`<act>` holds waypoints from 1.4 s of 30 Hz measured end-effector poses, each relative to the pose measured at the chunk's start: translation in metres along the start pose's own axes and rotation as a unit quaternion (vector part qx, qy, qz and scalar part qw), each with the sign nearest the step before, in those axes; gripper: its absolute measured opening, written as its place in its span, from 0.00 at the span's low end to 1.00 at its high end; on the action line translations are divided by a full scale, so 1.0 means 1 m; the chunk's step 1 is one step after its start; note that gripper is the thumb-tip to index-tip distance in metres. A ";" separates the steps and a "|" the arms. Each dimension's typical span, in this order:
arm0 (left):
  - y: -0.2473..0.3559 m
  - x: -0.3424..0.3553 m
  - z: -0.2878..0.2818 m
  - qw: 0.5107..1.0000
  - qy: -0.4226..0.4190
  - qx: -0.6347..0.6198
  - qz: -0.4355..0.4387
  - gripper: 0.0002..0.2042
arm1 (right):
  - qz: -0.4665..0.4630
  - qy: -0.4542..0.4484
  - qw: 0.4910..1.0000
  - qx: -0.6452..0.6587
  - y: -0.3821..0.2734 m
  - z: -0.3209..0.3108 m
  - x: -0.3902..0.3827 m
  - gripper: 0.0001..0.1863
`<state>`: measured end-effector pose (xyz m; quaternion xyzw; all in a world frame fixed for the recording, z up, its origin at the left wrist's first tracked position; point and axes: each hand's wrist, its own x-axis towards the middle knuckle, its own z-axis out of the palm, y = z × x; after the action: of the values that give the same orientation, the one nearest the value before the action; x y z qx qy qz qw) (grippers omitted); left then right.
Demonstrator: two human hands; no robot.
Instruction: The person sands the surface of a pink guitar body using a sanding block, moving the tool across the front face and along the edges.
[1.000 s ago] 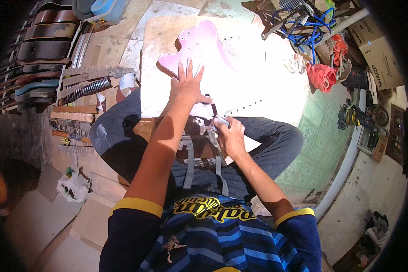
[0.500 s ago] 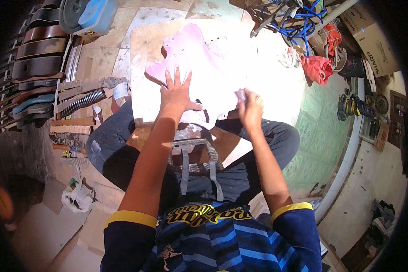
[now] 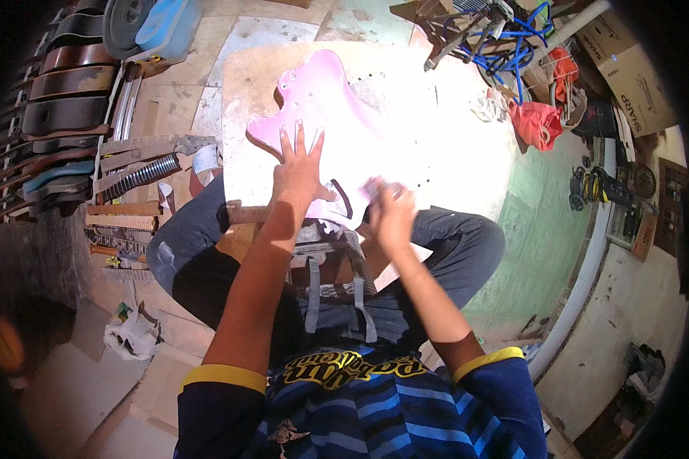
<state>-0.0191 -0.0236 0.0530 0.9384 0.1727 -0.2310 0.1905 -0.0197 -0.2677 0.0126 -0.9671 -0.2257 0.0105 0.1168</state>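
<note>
A pink electric guitar body (image 3: 325, 96) lies flat on a pale board (image 3: 241, 84) in front of me, much of it washed out by strong light. My left hand (image 3: 297, 170) rests on its left part with fingers spread. Close to the thumb, a dark curved slot (image 3: 339, 197) shows in the body's near end. My right hand (image 3: 394, 214) is closed around a small pale pad or folded piece (image 3: 375, 186) at the body's near right edge. Motion blur hides what this piece is, and glare hides whether it touches the edge.
Curved guitar sides (image 3: 65, 84) are racked at far left, near a blue plastic tub (image 3: 164, 30). Wooden strips and a coiled spring-like tube (image 3: 142, 176) lie left of the board. Blue cable (image 3: 517, 57), a red bag (image 3: 536, 122) and cardboard boxes (image 3: 628, 80) crowd the far right.
My right hand has moved left and slightly nearer to me with the pale piece, from beside the body to its edge. My left hand stays spread on the body, which has shifted slightly.
</note>
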 end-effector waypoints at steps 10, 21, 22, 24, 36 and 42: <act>-0.002 -0.006 0.000 1.000 0.020 -0.006 0.009 0.69 | -0.047 -0.022 0.996 0.065 0.024 -0.022 0.015 0.28; -0.003 -0.005 -0.001 1.000 0.014 0.018 0.006 0.69 | -0.140 -0.085 0.978 0.128 -0.001 -0.034 0.002 0.33; -0.002 -0.004 0.001 1.000 0.016 0.018 0.008 0.69 | -0.140 -0.072 0.979 0.131 -0.001 -0.031 0.006 0.32; -0.003 -0.003 0.001 0.999 0.021 0.026 0.012 0.70 | -0.135 -0.046 0.981 0.135 -0.011 -0.021 0.019 0.31; -0.002 0.001 0.009 0.999 0.023 0.037 -0.010 0.71 | -0.139 -0.031 0.980 0.142 -0.040 -0.015 0.056 0.29; -0.001 -0.002 -0.002 0.999 -0.005 0.049 0.000 0.71 | -0.106 -0.036 0.988 0.105 -0.023 -0.019 0.005 0.29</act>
<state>-0.0201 -0.0227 0.0550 0.9455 0.1605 -0.2435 0.1450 -0.0233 -0.2498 0.0368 -0.9191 -0.3284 0.0570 0.2101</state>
